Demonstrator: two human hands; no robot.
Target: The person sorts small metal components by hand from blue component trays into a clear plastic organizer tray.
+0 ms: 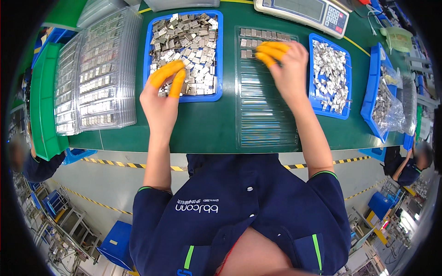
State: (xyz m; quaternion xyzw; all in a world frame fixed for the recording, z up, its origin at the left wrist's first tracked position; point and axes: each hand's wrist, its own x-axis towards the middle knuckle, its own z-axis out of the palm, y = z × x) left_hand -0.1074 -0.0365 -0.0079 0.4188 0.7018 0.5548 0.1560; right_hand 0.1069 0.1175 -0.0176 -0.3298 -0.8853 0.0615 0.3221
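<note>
My left hand (162,87), with yellow finger covers, is over the lower part of a blue tray (219,60) heaped with small flat metal pieces (195,43). Its fingers curl toward the thumb, the tips close together among the pieces; whether one is pinched there cannot be made out. My right hand (286,60), also in yellow finger covers, reaches over the upper part of a clear slotted plastic tray (267,110). Its fingertips come together beside the rows of metal pieces (258,34) set in the top slots. Anything between them is hidden.
Stacked clear trays (99,78) filled with pieces stand left, beside a green bin (46,106). On the right are a blue tray (348,78) of small white-silver parts and another blue bin (368,99) with a plastic bag. A digital scale (304,14) sits at the back.
</note>
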